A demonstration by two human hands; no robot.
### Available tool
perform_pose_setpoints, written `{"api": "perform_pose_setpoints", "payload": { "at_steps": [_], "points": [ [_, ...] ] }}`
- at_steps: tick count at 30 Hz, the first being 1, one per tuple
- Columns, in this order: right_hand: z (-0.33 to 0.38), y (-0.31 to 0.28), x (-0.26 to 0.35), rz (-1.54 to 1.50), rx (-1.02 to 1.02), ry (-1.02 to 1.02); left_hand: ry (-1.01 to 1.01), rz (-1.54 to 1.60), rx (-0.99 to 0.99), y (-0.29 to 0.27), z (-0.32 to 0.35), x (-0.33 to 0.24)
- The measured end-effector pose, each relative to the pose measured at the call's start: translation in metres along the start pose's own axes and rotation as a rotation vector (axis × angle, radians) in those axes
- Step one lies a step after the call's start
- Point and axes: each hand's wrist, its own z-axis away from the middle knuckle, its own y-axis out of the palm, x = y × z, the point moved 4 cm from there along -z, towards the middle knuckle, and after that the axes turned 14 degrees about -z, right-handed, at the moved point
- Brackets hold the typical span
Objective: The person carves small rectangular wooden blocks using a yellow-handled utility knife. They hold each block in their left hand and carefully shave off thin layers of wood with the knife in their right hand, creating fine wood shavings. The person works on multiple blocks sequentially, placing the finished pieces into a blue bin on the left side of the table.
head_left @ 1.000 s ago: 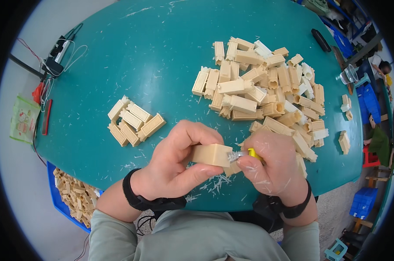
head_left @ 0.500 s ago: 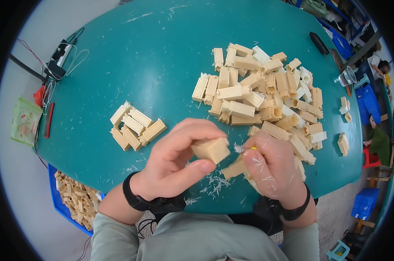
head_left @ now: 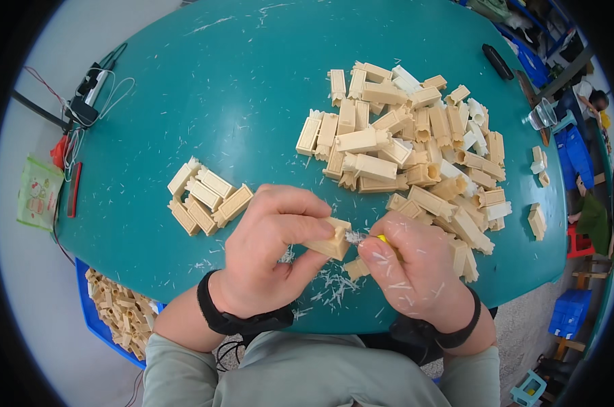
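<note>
Between the thumb and fingers of my left hand (head_left: pixel 269 247) is a beige plastic block (head_left: pixel 328 245), one end turned toward my right hand. My right hand (head_left: pixel 415 261), closed and dusted with pale shavings, grips a small yellow-handled trimming tool (head_left: pixel 383 239). Most of its handle is hidden in my fist. The tool's thin tip, covered in whitish shavings, meets the near end of the block. Loose shavings (head_left: pixel 337 285) lie on the green table (head_left: pixel 219 88) below my hands.
A large heap of beige and cream blocks (head_left: pixel 381 140) spreads beyond my right hand. A small group of blocks (head_left: pixel 203 203) lies left. A blue crate (head_left: pixel 90 308) of similar parts stands lower left. A clear cup (head_left: pixel 543 115) and a black object (head_left: pixel 497 62) are at the right edge.
The block has turned in my left fingers, showing another face. My right hand has moved slightly left, bringing the tool's tip against the block.
</note>
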Motion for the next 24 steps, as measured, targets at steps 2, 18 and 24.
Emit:
{"api": "perform_pose_setpoints", "payload": {
  "at_steps": [2,18,24],
  "points": [
    [-0.002,0.001,0.001,0.042,-0.009,-0.019,0.033,-0.011,-0.011,-0.002,0.000,0.001],
    [0.013,-0.027,-0.009,-0.067,-0.024,-0.022,-0.379,0.283,-0.035,0.009,0.017,0.011],
    [0.007,-0.012,-0.015,-0.144,-0.047,-0.049,-0.717,0.685,-0.063,0.010,0.018,0.015]
  ]
}}
